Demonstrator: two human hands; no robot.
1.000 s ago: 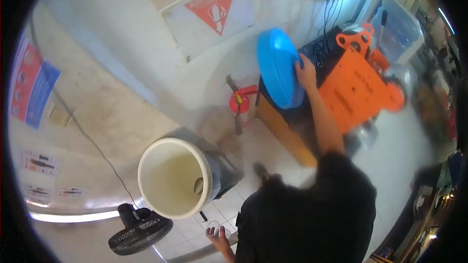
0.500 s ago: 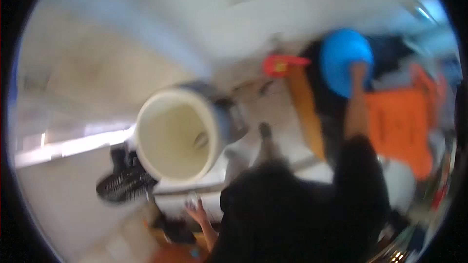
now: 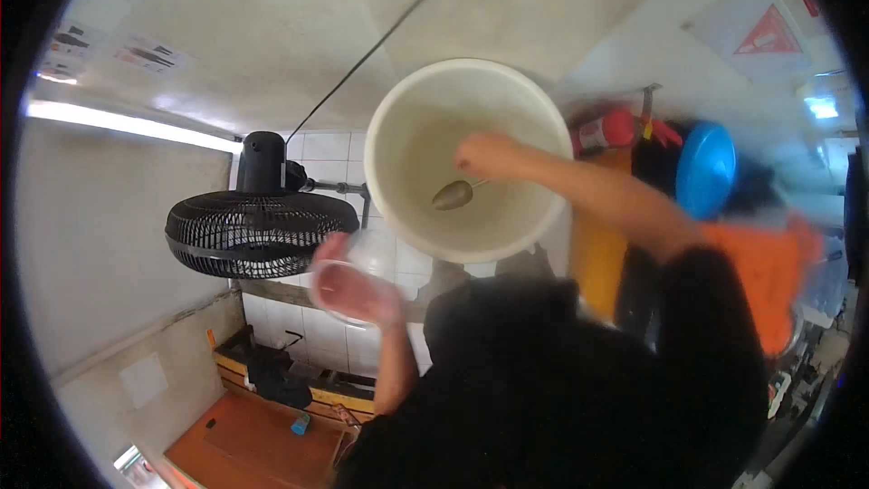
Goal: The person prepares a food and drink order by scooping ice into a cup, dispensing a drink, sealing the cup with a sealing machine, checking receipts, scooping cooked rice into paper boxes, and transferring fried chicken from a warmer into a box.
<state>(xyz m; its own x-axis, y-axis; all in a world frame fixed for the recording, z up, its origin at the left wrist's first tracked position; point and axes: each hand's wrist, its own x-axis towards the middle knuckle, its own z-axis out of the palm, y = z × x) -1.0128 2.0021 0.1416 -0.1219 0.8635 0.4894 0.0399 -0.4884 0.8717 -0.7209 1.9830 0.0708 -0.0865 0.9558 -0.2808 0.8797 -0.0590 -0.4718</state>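
A deep cream-coloured bucket (image 3: pixel 534 235) stands before me with its mouth facing up. Inside it is a metal ladle (image 3: pixel 453 195), bowl towards its lower wall. My right hand (image 3: pixel 493 156) reaches over the rim into the bucket, fingers closed; the ladle's handle runs to its underside and seems to be gripped, though the fingers partly hide it. To the left of the bucket, my left hand (image 3: pixel 385 303) is closed around a clear plastic cup (image 3: pixel 339 290). That cup is tilted and blurred, and its contents cannot be made out.
A black fan (image 3: pixel 258 235) juts from the wall at left. Right of the bucket are a red fire extinguisher (image 3: pixel 606 131), a round blue lid (image 3: pixel 708 170) and an orange plastic chair (image 3: pixel 760 272). An orange-brown table (image 3: pixel 262 444) with a small blue cup (image 3: pixel 300 424) is lower left.
My right hand has left the blue lid at the right and moved into the bucket, to the ladle. My left hand has risen with the clear cup. The view has swung left and sharpened.
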